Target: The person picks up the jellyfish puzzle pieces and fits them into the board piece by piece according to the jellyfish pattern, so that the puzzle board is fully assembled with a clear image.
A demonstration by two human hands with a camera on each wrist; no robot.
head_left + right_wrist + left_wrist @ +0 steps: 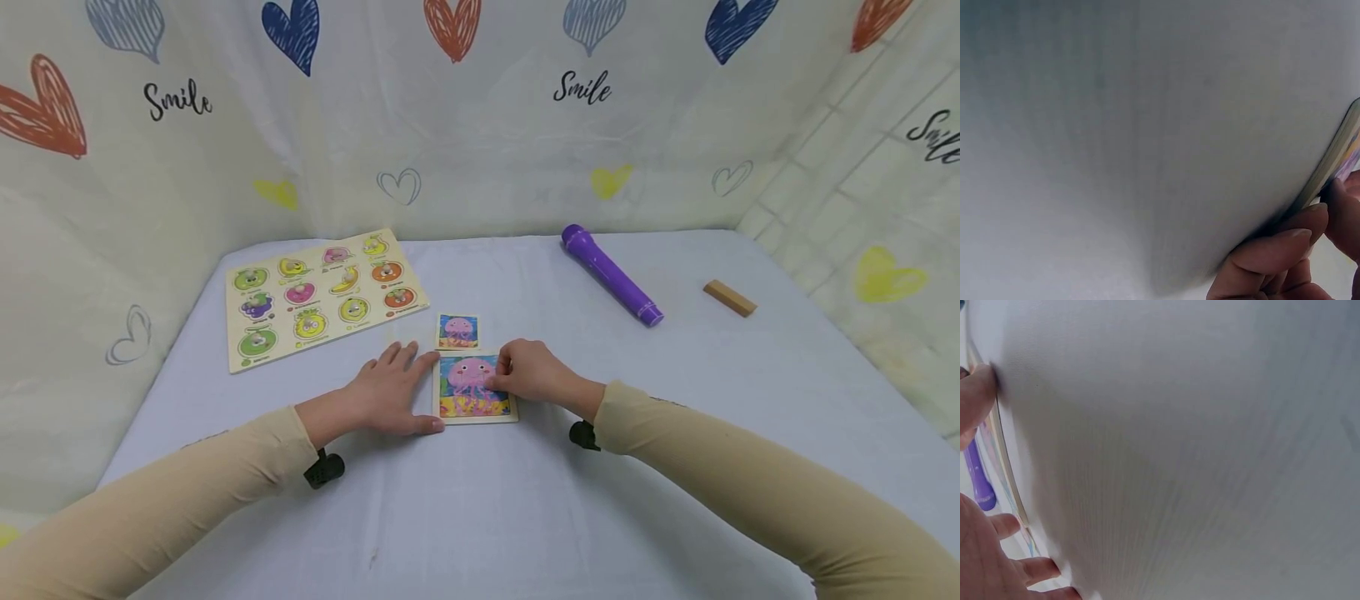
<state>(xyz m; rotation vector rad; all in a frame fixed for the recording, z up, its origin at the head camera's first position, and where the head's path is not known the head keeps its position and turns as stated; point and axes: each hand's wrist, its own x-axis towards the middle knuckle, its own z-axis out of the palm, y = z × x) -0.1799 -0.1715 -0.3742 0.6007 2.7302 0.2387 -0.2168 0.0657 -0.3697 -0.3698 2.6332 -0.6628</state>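
A square jellyfish puzzle [472,402] with a pale wooden border lies flat on the white-covered table. At its left edge my left hand [387,390] rests with spread fingers, thumb and index fingertip touching the border. My right hand [534,372] is at the puzzle's right side, fingers curled, with thumb and index finger on the picture near the jellyfish; what lies between those tips is hidden. In the right wrist view, curled fingers [1272,251] sit against the board's edge [1329,161]. Just beyond the puzzle is a smaller jellyfish picture card [457,332].
A fruit-picture board [327,300] lies at the back left. To the back right is a purple microphone-shaped stick [612,275], with a small brown wooden block [730,297] farther right. A heart-printed curtain [495,142] hangs behind the table.
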